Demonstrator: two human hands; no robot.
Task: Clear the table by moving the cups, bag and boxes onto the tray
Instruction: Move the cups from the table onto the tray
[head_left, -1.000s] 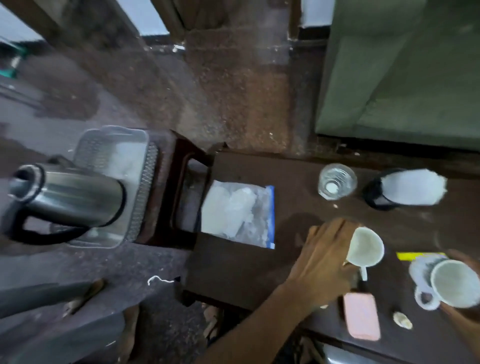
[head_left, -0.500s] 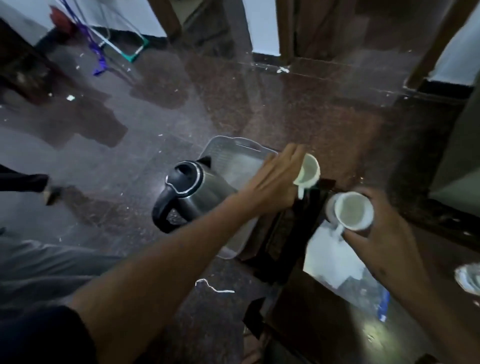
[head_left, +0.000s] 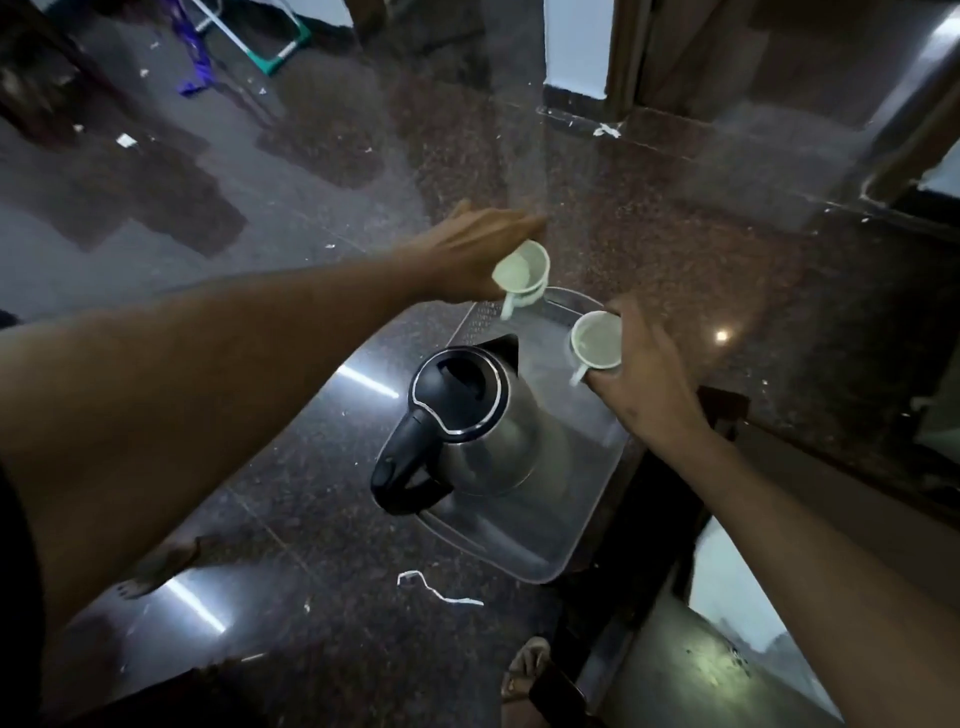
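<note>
My left hand (head_left: 467, 254) grips a white cup (head_left: 524, 270) and holds it tilted over the far end of the clear plastic tray (head_left: 582, 519). My right hand (head_left: 644, 384) grips a second white cup (head_left: 597, 340), upright, over the tray's far right edge. Whether either cup touches the tray I cannot tell. A steel kettle (head_left: 467, 426) with a black lid and handle stands in the middle of the tray. The zip bag (head_left: 737, 577) shows only partly at the lower right, behind my right forearm.
The tray rests on a dark stool (head_left: 654, 493) beside the dark table (head_left: 691, 670). Polished stone floor lies all round, with paper scraps (head_left: 436, 590) and a bare foot (head_left: 156, 566) near the stool. A sandal (head_left: 524, 670) lies at the bottom.
Both hands have carried their cups from the table leftward to the tray. The view has swung to look down on the tray and kettle.
</note>
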